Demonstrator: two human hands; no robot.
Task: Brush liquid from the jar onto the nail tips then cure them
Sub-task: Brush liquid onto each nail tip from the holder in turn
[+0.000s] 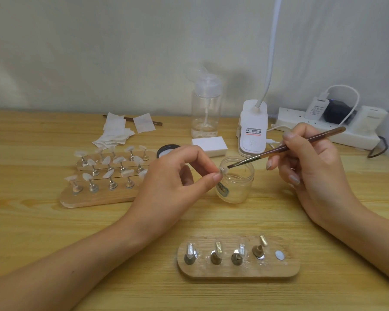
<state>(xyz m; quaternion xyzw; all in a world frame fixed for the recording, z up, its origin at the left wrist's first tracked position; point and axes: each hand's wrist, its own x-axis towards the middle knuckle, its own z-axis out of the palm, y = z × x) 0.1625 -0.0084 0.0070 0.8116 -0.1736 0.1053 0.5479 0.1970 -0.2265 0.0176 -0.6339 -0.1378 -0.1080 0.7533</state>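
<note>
My left hand (175, 176) pinches a small clear nail tip on its holder (222, 171) between thumb and forefinger, just over the rim of the open clear jar (236, 182). My right hand (310, 162) grips a brown brush (288, 147) like a pen, its bristles touching the nail tip. Close to me lies a wooden stand (238, 269) with several metal holders and one bare magnet spot at its right end. At the left, a bigger wooden stand (103, 196) carries several nail tips on holders. A small white curing lamp (253, 131) stands behind the jar.
A clear pump bottle (206, 108) and a white block (209, 145) sit behind the jar, with the black jar lid (166, 150) beside them. White wipes (119, 131) lie at the back left. A white power strip (337, 129) with plugs runs along the back right.
</note>
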